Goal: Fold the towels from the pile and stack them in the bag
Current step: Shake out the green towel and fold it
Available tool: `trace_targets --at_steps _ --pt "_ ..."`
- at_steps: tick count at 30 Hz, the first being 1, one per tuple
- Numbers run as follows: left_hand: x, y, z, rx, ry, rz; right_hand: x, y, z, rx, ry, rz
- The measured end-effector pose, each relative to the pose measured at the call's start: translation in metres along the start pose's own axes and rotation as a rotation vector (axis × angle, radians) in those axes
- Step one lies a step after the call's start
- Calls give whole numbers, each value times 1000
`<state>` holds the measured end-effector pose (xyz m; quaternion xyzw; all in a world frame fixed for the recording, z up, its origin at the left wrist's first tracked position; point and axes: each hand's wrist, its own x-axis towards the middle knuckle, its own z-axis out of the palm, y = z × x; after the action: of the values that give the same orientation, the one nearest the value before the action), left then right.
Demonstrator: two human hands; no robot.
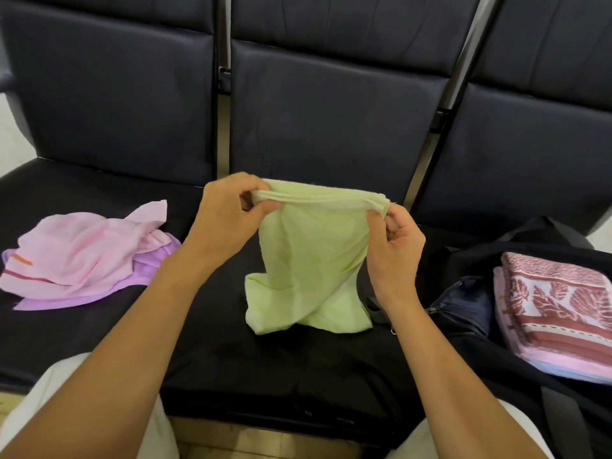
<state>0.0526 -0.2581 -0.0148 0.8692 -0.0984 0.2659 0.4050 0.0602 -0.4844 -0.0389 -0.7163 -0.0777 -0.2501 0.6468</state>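
left hand (228, 207) + right hand (395, 238) pinch green towel (311, 256) top edge | no writing readable

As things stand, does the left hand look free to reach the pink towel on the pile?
Probably not yet: the left hand and right hand both pinch the green towel. The path to the pink towel itself looks unobstructed.

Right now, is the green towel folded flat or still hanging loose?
Hanging loose. Both hands, left hand and right hand, pinch the green towel's doubled top edge, while its crumpled lower end rests on the black seat.
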Motion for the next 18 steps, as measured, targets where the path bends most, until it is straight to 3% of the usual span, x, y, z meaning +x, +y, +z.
trace_targets --at_steps 6,12,18 --pt "3 5 -3 -144 42 -39 -1 0 2 -41 -26 -58" --pt "5 17 -13 -5 169 221 -2 1 0 -107 -59 -137" --pt "2 18 -14 -14 203 155 -2 -1 3 -89 -49 -160"
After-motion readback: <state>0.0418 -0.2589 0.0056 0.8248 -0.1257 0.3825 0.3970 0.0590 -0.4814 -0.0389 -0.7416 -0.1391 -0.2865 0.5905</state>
